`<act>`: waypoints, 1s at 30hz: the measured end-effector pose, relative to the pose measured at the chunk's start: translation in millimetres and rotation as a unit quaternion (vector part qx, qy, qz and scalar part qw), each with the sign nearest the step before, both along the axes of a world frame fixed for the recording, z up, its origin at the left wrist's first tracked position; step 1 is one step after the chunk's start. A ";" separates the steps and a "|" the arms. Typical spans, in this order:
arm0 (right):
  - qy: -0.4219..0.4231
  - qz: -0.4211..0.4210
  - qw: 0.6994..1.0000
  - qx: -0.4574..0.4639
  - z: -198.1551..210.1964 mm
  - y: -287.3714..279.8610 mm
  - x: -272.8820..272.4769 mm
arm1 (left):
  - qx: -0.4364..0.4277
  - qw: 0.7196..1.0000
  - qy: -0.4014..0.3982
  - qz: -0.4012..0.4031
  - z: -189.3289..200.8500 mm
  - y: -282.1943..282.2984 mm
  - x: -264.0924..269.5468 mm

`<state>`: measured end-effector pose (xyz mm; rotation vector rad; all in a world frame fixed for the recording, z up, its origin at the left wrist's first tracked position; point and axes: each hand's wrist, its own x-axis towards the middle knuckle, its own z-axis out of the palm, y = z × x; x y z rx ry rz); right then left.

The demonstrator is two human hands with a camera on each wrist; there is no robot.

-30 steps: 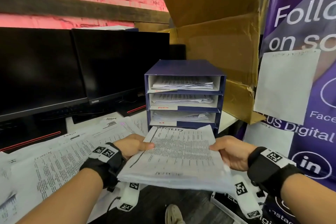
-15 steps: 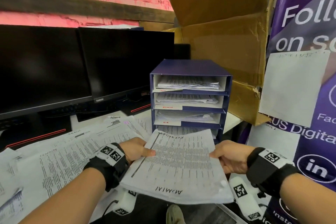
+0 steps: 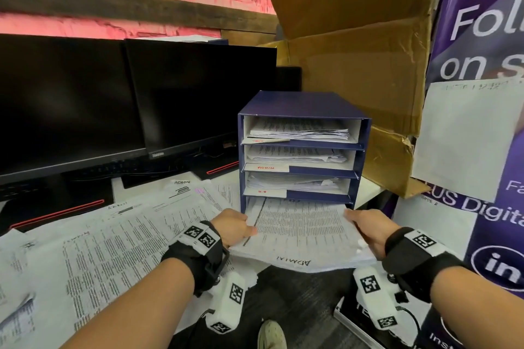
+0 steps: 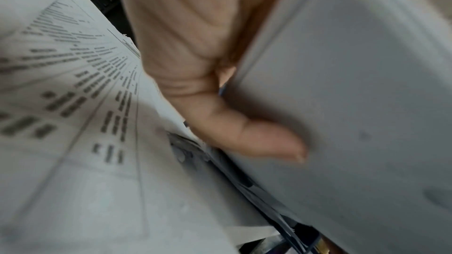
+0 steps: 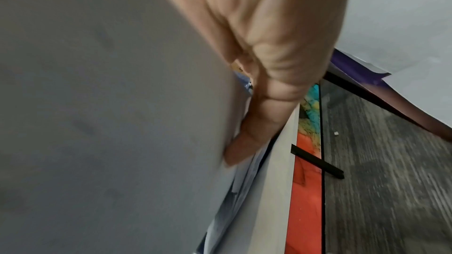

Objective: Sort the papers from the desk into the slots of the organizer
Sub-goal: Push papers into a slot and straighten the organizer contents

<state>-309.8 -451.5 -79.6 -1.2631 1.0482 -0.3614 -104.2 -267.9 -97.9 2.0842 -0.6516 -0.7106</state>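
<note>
Paper stack [image 3: 300, 232], front edge inside the organizer [image 3: 300, 105]'s bottom slot; your left hand [image 3: 232, 225] and right hand [image 3: 368, 225] grip its side edges.

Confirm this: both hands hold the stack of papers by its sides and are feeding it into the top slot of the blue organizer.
Wrong slot. The head view shows the left hand and right hand feeding the stack into the bottom slot of the blue organizer, below the one tagged HR; the top slot already holds other papers. The rest stands.
</note>
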 end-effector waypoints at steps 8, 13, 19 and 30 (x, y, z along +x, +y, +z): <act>0.047 0.225 0.973 -0.027 5.3 7.4 -13.7 | -0.044 0.994 -0.042 0.086 2.5 -15.6 8.6; -0.017 0.086 0.996 -0.030 -8.8 -5.5 2.9 | -0.084 0.991 0.005 0.104 3.5 -26.1 7.5; -0.133 -0.046 0.989 0.038 -20.3 -13.4 40.8 | -0.089 0.990 0.075 0.079 3.5 -26.3 10.1; 0.050 0.141 0.981 -0.120 -37.8 -19.1 50.4 | -0.004 0.999 0.049 0.006 2.8 -49.4 13.9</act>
